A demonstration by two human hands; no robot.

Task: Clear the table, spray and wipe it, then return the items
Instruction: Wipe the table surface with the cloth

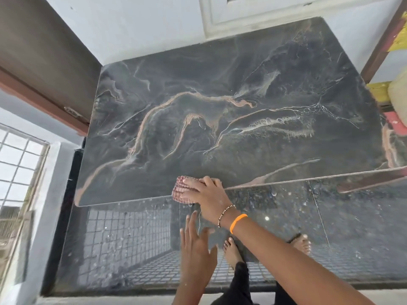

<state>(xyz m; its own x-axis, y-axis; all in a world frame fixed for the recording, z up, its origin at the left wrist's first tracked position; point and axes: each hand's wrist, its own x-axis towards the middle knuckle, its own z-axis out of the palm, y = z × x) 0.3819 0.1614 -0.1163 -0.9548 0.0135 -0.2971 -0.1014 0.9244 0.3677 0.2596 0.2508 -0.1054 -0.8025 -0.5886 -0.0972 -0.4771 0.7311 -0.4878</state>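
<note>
The left hand (195, 245) hovers below the table (231, 111) edge, fingers straight and spread, while the right hand (207, 191) presses flat fingers on a pink cloth (181, 188) at the near edge.

Cloth (184, 188) on the table (220, 106) at its near edge, under the right hand (206, 193); left hand (196, 245) nearer.

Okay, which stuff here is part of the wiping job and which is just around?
Job:
- table, dark marble top
- cloth, pink, at the near edge
- right hand, pressing the cloth flat
- left hand, open, below the edge, touching nothing

Just around:
- window grille on the left
- yellow and red furniture on the right
- wooden door
</note>
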